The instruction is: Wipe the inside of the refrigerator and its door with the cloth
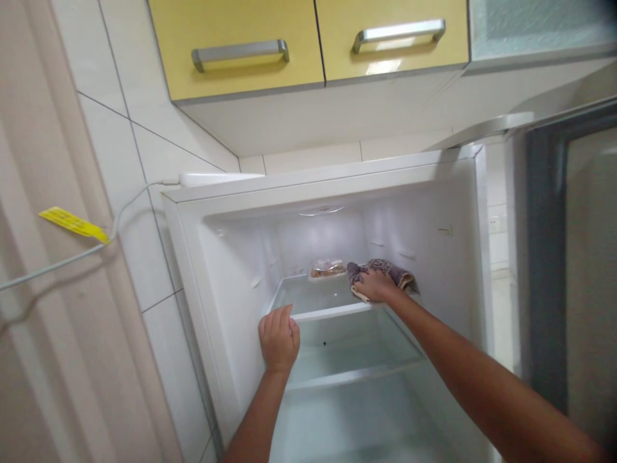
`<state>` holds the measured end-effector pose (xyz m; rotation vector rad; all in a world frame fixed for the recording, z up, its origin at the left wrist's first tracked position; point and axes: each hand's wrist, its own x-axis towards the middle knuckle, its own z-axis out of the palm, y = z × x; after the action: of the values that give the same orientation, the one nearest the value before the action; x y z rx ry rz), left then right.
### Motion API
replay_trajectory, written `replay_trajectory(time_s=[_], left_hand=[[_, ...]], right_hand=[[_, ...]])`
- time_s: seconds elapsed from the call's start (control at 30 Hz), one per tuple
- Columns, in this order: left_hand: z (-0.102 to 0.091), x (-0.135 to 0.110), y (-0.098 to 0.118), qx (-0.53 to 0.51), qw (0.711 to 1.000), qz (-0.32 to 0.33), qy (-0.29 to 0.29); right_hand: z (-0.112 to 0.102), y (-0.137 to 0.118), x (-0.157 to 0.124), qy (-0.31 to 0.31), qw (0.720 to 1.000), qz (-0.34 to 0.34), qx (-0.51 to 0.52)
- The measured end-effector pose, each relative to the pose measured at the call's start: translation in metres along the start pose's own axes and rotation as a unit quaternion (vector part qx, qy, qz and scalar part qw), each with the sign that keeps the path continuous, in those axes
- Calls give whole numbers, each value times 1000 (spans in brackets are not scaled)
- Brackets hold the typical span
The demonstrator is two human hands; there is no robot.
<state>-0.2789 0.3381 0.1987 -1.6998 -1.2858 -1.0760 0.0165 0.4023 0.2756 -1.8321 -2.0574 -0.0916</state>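
Observation:
My right hand [373, 285] is closed on a patterned purple-brown cloth [393, 273] with a pale edge. It presses the cloth against the right part of the upper glass shelf [313, 292], inside an open refrigerator [328, 183]. At the left end of that shelf's white front edge, my left hand [279, 337] has its fingers curled, apparently around the edge; the fingertips are hidden. Toward the back of the same shelf lies a small clear-wrapped food pack [328, 269], left of the cloth.
The refrigerator door [549, 257] stands open at the right. Lower glass shelves [347, 373] lie below. Yellow cabinets [245, 32] with metal handles hang above. A grey cable [58, 270] with a yellow tag [72, 222] crosses at the left, near a beige curtain [58, 360].

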Motion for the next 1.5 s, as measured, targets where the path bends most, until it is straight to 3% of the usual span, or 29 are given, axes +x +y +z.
replay_trajectory(time_s=[0.2,0.37,0.5,0.6,0.7,0.8,0.97,1.07,1.17,1.33,1.4,1.5], left_hand=[[-7,3,3,-29,999,-13,-31],[-12,9,7,-93,993,-65,-36],[-9,9,2,-161,984,-78,-15],[-9,7,-2,-202,975,-87,41],[-12,6,1,-204,971,-85,90],[-15,8,9,-194,978,-39,70],[-29,25,20,-140,989,-37,-38],[-42,45,31,-67,983,-60,-158],[-48,69,43,17,954,-58,-295],[-33,105,43,54,855,-59,-513],[-26,113,33,23,833,-34,-552],[-17,117,18,-15,830,-13,-557]], right_hand=[[-11,-32,-50,8,998,-62,3],[-8,-77,-65,8,990,-137,36],[3,-128,-58,-8,973,-221,68],[12,-161,-42,-27,957,-275,89],[19,-180,-23,-40,945,-304,112],[22,-186,-10,-48,940,-310,137],[15,-171,-6,-47,927,-313,201],[9,-139,-9,-23,935,-273,225],[7,-93,-9,17,964,-173,202],[6,-20,-7,89,987,-11,130],[6,-3,-6,97,989,31,111],[7,6,-6,95,989,60,96]])
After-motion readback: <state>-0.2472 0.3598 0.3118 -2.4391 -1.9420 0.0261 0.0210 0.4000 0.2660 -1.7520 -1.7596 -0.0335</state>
